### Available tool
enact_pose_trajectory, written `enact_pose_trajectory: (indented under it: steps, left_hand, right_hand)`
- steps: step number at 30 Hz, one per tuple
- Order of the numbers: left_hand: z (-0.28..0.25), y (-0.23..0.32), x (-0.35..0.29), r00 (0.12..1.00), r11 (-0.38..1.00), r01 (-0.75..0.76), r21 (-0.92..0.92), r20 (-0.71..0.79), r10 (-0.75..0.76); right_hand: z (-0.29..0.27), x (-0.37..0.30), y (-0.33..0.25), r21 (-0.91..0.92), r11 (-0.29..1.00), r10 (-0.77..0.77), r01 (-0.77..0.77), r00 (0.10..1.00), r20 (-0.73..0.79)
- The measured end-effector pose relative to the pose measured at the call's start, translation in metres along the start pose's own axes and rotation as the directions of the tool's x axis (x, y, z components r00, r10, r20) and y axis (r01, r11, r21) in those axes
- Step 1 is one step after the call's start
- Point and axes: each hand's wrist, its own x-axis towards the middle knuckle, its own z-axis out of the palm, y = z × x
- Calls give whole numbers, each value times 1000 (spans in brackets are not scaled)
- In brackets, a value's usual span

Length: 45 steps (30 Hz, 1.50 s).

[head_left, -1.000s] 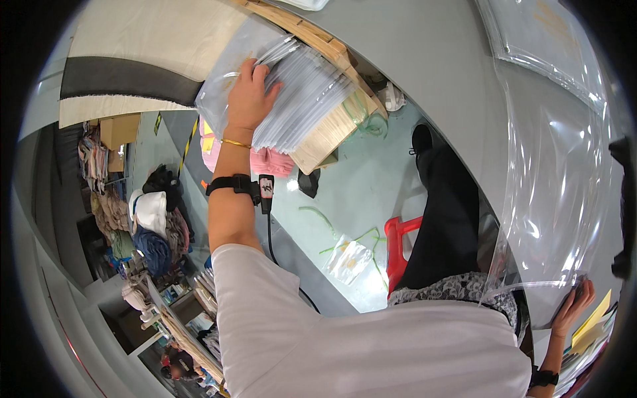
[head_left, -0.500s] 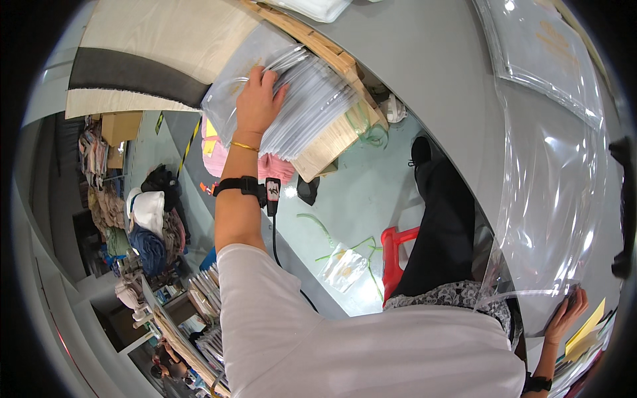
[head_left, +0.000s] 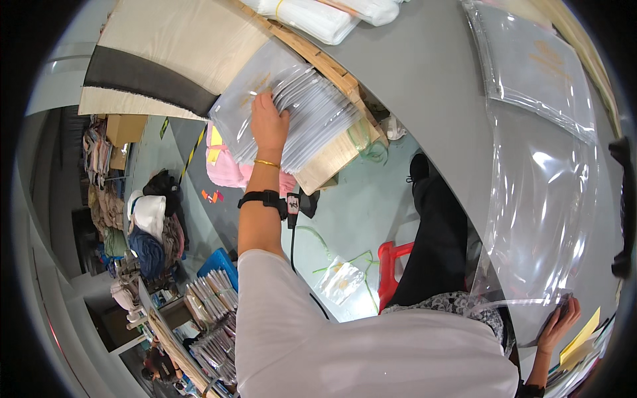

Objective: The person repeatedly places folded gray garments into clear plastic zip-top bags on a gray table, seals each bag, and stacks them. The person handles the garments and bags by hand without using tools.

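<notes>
My left hand (head_left: 269,124) reaches out to a thick stack of clear plastic bags (head_left: 318,123). Its fingers are bent together at the bags' overlapping edges, closed on them; how many they grip is hidden. Far right, my right hand (head_left: 560,325) curls beside the open end of a large clear bag (head_left: 541,199) lying flat on the grey table. A small dark object (head_left: 563,309), too hidden to name, shows in its fingers. Another pile of clear bags with orange print (head_left: 544,66) rests on the far end of that bag.
The bag stack lies on a wooden board beside the grey table (head_left: 411,73). White packets (head_left: 318,20) sit at the top. Below are pink cloth (head_left: 225,166), a red stool (head_left: 388,272) and green straps on the floor. Shelves with packed goods (head_left: 212,298) stand lower left.
My left hand's spread fingers have drawn together, and the raised bag edges under them have settled lower. My right hand stays by the large bag's end. The whole view has shifted slightly.
</notes>
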Motion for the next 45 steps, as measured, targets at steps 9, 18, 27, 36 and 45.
enact_pose_trajectory:
  steps: [9,18,27,36,45]
  left_hand:
    - [-98,-11,67,943,956,291,14,163,-290]
    - [-336,120,23,966,493,244,-835,164,-200]
    - [-339,340,-51,460,230,-472,-851,-16,888]
    - [-233,494,-99,63,-134,-875,-466,-382,922]
    - [-133,529,-170,562,304,579,-757,640,524]
  right_hand:
    - [-5,15,-5,62,997,-42,47,996,-77]
    - [-79,141,-209,877,120,-433,-465,771,468]
    - [-123,124,-222,780,-172,-483,-602,741,466]
    - [-88,70,-59,870,-213,-8,-445,891,454]
    - [-27,21,3,823,-324,182,-467,823,538]
